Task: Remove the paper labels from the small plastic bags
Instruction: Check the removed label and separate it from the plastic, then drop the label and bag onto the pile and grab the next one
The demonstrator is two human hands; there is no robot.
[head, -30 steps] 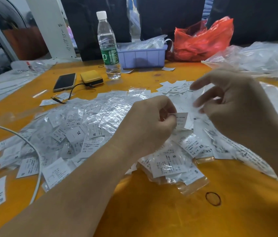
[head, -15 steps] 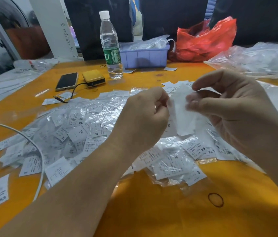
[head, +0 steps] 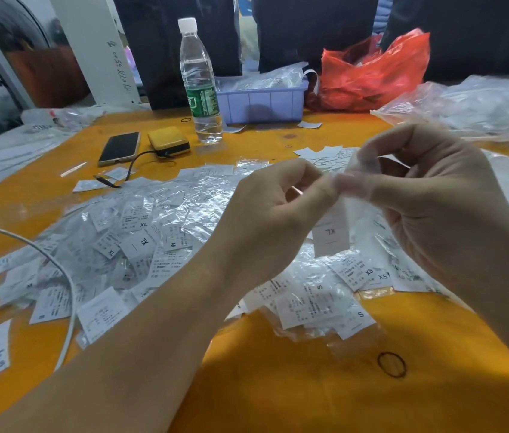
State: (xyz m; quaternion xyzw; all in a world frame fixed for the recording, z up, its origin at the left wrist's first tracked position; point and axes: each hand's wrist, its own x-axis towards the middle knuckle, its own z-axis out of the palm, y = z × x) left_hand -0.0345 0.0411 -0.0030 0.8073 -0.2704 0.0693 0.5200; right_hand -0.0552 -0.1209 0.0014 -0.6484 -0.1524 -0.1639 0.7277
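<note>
Both hands pinch one small clear bag.
The left hand and right hand pinch the crinkled bag; its paper label reads "XL" (upside down).

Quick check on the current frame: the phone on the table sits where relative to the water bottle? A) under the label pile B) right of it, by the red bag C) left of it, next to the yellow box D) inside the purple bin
C: the phone lies flat on the orange table, left of the water bottle, with the yellow box between them.
</note>
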